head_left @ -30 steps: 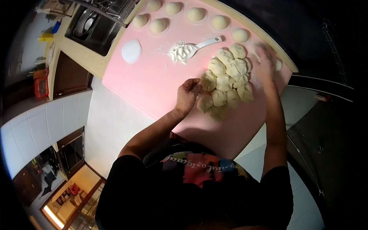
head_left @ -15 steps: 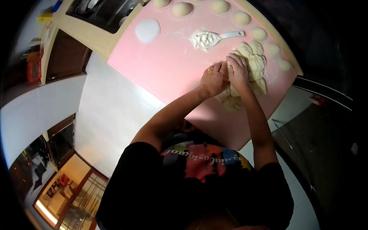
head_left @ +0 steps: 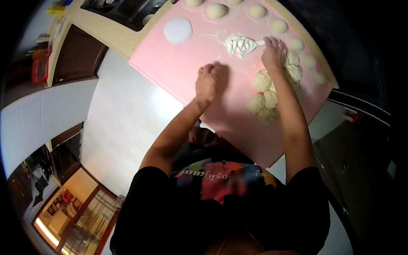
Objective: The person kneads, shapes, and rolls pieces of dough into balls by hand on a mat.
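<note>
My right hand [head_left: 274,54] is closed over the handle end of a white spoon [head_left: 259,43], whose bowl is heaped with flour [head_left: 238,44]. Just below that hand lies a cluster of dough pieces [head_left: 262,80], partly covered by my right forearm. My left hand [head_left: 207,83] hangs over the pink mat [head_left: 170,70], left of the dough and apart from it, casting a shadow. Its fingers are curled in, and whatever they may hold is hidden. A ring shows on one finger.
Rounded dough balls [head_left: 216,11] line the mat's far and right edges. A white disc [head_left: 178,30] lies near the far left. Beyond it are the counter [head_left: 112,36] and a dark sink [head_left: 135,22]. Loose flour is dusted around the spoon.
Both hands have left the dough cluster. My right hand has moved up onto the spoon handle, and my left hand has moved left over the mat. The view has shifted slightly.
</note>
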Available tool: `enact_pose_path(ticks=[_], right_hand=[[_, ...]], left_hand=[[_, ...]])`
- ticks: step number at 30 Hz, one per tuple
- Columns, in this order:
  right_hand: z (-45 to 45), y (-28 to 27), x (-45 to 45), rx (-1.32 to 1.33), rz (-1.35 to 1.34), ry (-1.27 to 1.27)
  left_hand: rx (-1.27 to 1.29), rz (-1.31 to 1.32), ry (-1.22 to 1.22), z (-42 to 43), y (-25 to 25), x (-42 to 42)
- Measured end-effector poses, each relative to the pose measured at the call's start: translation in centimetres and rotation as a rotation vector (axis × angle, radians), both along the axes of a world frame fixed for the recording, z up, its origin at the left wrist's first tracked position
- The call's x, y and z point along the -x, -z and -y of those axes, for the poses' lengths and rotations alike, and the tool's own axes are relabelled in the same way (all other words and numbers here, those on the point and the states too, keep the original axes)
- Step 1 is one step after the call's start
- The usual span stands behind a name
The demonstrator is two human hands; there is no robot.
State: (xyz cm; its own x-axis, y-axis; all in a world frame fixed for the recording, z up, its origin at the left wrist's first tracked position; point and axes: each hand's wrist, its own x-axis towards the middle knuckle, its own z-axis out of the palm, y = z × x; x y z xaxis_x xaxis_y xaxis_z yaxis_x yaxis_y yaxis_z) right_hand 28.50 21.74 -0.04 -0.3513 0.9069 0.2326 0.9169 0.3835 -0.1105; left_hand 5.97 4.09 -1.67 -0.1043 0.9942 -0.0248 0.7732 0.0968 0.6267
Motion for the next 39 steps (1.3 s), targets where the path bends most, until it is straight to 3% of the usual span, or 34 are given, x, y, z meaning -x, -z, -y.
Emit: enact_pose_path(ticks=[1, 3, 5, 6, 8, 11, 12, 16, 19, 21, 22, 23, 25, 26, 27, 28, 29, 31, 32, 35, 36, 37, 39], right_hand=[[-0.5, 0.4, -0.7, -0.105, 0.104, 0.009], [-0.8, 0.0, -1.9, -0.092, 0.037, 0.020], [0.0, -1.3, -3.1, 0.229, 0.033, -0.051], [1.3, -2.3, -2.9, 0.234, 0.038, -0.049], [4.8, -3.9, -2.1, 0.439, 0.197, -0.175], [8.4, -4.8, -0.4, 0.318, 0.429, -0.209], [8.8, -5.3, -0.2, 0.409, 0.474, -0.226], [10.9, -4.2, -1.5, 0.534, 0.347, -0.222], [12.1, -2.1, -4.2, 0.368, 0.152, -0.372], [11.9, -3.3, -4.2, 0.631, -0.783, -0.128], [12.1, -3.7, -4.0, 0.789, -1.073, 0.073], [12.4, -5.7, -2.3, 0.794, -1.070, 0.071], [12.4, -8.0, 0.7, 0.906, -1.370, 0.180], [12.0, -4.9, 1.5, 0.971, -1.386, 0.071], [12.2, -2.9, 3.1, 0.983, -1.387, 0.058], [12.7, -1.4, 5.3, 0.975, -1.186, 0.080], [12.9, -0.3, 7.2, 0.958, -0.986, 0.100], [12.8, 0.8, 9.1, 0.794, -0.523, -0.151], [12.9, 1.7, 9.8, 0.512, -0.413, -0.220], [12.1, 1.0, 10.9, 0.641, -0.619, -0.014], [12.4, -2.0, 11.0, 0.722, -0.728, 0.037], [12.9, -2.5, 10.6, 0.708, -0.725, 0.048], [13.7, -3.2, 9.6, 1.140, -0.847, -0.114]], left_hand=[[0.015, -0.024, -0.050, -0.5, -0.1, 0.6], [-0.031, -0.030, -0.035, -1.1, -0.8, 1.2], [-0.075, -0.037, -0.034, -1.1, -1.2, 1.3], [-0.073, -0.044, -0.032, -0.8, -1.3, 1.2], [-0.065, -0.042, -0.031, -0.2, -1.0, 0.8], [-0.090, -0.153, 0.019, 0.3, 0.0, 0.6], [-0.106, -0.165, 0.006, 0.3, 0.3, 0.6], [-0.105, -0.139, -0.036, 0.0, 0.5, 0.5], [-0.135, -0.173, -0.020, 0.0, 0.4, 0.6], [-0.128, -0.157, -0.060, -0.1, 0.7, 0.6], [-0.122, -0.141, -0.101, -0.1, 0.8, 0.5], [-0.119, -0.141, -0.105, -0.1, 0.9, 0.6], [-0.152, -0.051, -0.129, -0.4, 0.7, 1.6], [-0.151, -0.059, -0.142, -0.5, 0.6, 1.9], [-0.108, 0.216, -0.287, -0.5, 0.4, 2.2], [-0.069, 0.492, -0.431, -0.4, 0.1, 2.7], [-0.074, 0.481, -0.444, -0.1, -0.3, 3.4], [0.019, 0.699, -0.650, 0.7, -1.2, 4.8], [-0.004, 0.778, -0.683, 1.3, 0.4, 5.7], [0.093, 0.639, -0.624, 2.9, -3.3, 5.7], [0.058, 0.563, -0.531, 3.1, -5.0, 4.7], [-0.061, 0.775, -0.442, 3.9, -2.9, 3.6], [-0.091, 0.682, -0.235, 4.4, -5.1, 0.7]])
